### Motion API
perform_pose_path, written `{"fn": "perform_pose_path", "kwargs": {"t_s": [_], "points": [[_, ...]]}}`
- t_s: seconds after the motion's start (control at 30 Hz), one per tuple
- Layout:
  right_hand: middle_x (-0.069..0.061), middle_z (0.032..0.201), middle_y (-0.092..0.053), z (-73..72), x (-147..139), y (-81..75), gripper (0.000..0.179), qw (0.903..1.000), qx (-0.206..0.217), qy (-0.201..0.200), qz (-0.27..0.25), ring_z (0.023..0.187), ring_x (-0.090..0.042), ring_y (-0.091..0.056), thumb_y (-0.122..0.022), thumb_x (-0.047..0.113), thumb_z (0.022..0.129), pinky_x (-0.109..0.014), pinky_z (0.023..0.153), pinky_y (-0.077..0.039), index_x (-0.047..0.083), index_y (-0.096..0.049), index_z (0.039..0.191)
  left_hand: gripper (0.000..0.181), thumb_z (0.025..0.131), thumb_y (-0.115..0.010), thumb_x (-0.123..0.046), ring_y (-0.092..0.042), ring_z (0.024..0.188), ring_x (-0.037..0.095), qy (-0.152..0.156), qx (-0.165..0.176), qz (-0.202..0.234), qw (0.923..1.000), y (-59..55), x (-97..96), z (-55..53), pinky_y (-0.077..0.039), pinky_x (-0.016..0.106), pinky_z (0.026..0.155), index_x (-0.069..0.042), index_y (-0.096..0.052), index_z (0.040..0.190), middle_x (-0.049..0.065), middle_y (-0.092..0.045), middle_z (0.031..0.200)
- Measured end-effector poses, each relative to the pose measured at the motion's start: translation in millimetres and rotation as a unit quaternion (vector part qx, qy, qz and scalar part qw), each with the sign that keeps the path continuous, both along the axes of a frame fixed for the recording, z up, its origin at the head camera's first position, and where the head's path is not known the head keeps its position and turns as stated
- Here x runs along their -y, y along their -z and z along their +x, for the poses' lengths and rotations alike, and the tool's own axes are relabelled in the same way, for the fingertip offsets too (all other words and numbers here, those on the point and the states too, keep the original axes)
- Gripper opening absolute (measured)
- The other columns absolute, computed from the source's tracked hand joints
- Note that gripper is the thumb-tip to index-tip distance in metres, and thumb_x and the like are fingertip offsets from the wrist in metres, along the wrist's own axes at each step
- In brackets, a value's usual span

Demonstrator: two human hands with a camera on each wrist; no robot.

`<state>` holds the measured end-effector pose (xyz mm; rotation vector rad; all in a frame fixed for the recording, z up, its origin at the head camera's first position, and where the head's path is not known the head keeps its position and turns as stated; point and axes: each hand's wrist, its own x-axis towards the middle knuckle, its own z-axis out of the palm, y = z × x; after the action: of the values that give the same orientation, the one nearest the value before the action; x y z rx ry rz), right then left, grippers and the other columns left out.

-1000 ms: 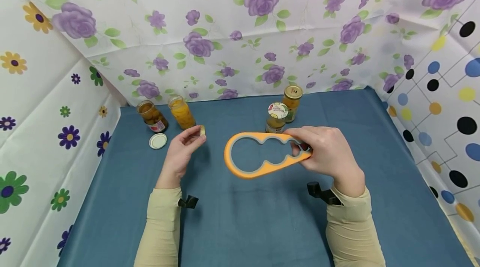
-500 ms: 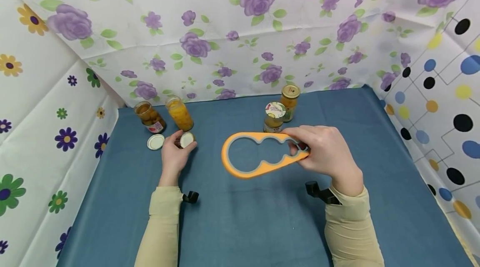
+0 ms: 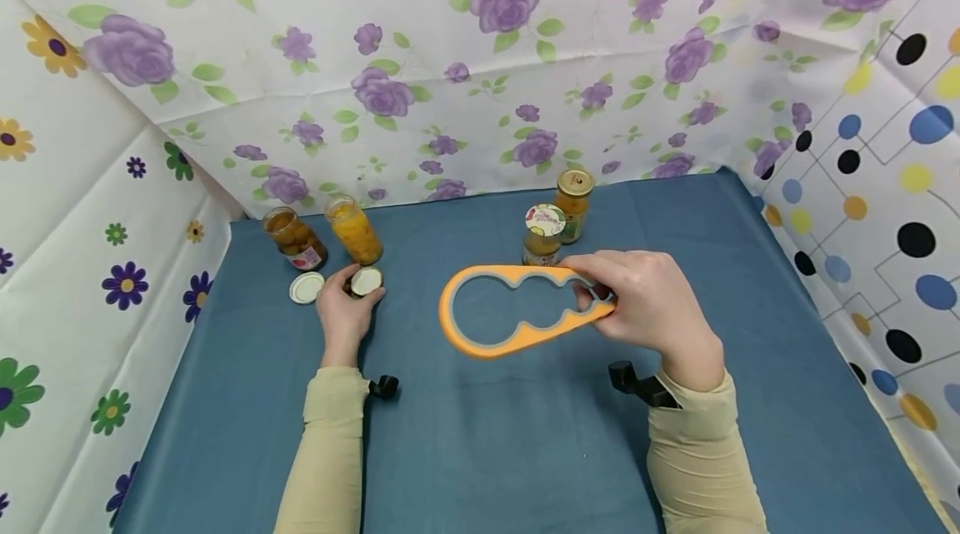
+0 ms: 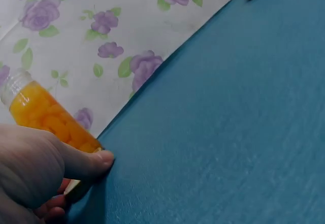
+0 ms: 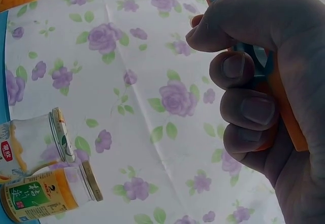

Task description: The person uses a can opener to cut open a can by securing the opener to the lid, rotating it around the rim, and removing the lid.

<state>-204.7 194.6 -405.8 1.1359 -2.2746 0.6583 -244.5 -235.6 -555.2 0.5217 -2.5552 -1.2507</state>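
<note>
My left hand (image 3: 345,309) pinches a jar lid (image 3: 367,281) by its edge, its pale inside facing up, low at the blue tablecloth. A second lid (image 3: 307,288) lies just left of that hand. Behind it stand an open jar of orange fruit pieces (image 3: 356,232) and an open jar with brown contents (image 3: 296,241). Seen from the left wrist, the thumb (image 4: 89,162) hides most of the held lid. My right hand (image 3: 648,301) grips the handles of an orange jar opener (image 3: 480,350) with grey scalloped inner edges, held above the table.
Two lidded jars stand beyond the right hand: one with a white printed lid (image 3: 545,222), the other with a gold lid (image 3: 576,182). Flower-patterned sheets (image 3: 420,134) rise along the back and left. A dotted sheet (image 3: 877,209) borders the right side.
My left hand has turned the lid from edge-on to inside up, and moved it left and down toward the cloth near the other lid. The right hand still holds the opener.
</note>
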Motion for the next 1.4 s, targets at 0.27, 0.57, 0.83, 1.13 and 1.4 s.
{"fn": "perform_pose_path", "kwargs": {"t_s": [0.27,0.57,0.83,1.13,1.4], "points": [[0.004,0.078,-0.069,-0.8,0.8,0.5,0.032,1.0,0.003,0.004,0.004,0.057,-0.004,-0.049,-0.074,0.0,0.085,-0.027,0.05,-0.043,0.012,-0.08,0.114,0.061,0.088,-0.092,-0.014,-0.055,0.116,0.039,-0.025,-0.023,0.008,0.9994,5.2,-0.9,2.3,-0.045,0.054,0.102,-0.003,-0.067,0.142,0.022,-0.063,0.134],[0.004,0.078,-0.07,-1.6,0.2,2.3,0.032,1.0,0.004,0.006,0.006,0.057,-0.004,-0.049,-0.074,0.001,0.085,-0.027,0.049,-0.042,0.011,-0.08,0.114,0.067,0.087,-0.093,-0.015,-0.055,0.115,0.036,-0.038,-0.035,0.04,0.9978,7.3,-0.8,1.0,-0.045,0.051,0.101,-0.003,-0.063,0.146,0.02,-0.063,0.138],[0.004,0.079,-0.07,-2.4,0.5,2.6,0.033,0.9999,0.004,0.008,0.005,0.057,-0.004,-0.049,-0.074,0.001,0.085,-0.027,0.049,-0.042,0.012,-0.08,0.115,0.072,0.088,-0.092,-0.017,-0.056,0.12,0.037,-0.04,-0.03,0.05,0.9975,4.2,-0.4,1.1,-0.046,0.051,0.105,-0.003,-0.059,0.151,0.02,-0.061,0.146],[0.004,0.081,-0.071,-3.5,2.8,5.9,0.031,0.9999,0.013,0.002,0.005,0.058,-0.005,-0.05,-0.075,0.001,0.084,-0.027,0.05,-0.043,0.011,-0.08,0.113,0.085,0.09,-0.091,-0.023,-0.053,0.123,0.037,-0.046,-0.016,0.065,0.9967,-0.4,2.5,4.6,-0.045,0.051,0.105,-0.007,-0.046,0.161,0.02,-0.054,0.152],[0.004,0.076,-0.065,-11.1,0.1,12.1,0.032,0.9963,0.044,0.071,0.024,0.059,-0.008,-0.05,-0.082,0.007,0.086,-0.03,0.051,-0.042,0.012,-0.08,0.118,0.092,0.097,-0.083,-0.03,-0.052,0.127,0.038,-0.056,-0.034,0.117,0.9909,-11.3,-0.9,3.3,-0.047,0.052,0.101,-0.014,-0.029,0.169,0.019,-0.041,0.161]]}}
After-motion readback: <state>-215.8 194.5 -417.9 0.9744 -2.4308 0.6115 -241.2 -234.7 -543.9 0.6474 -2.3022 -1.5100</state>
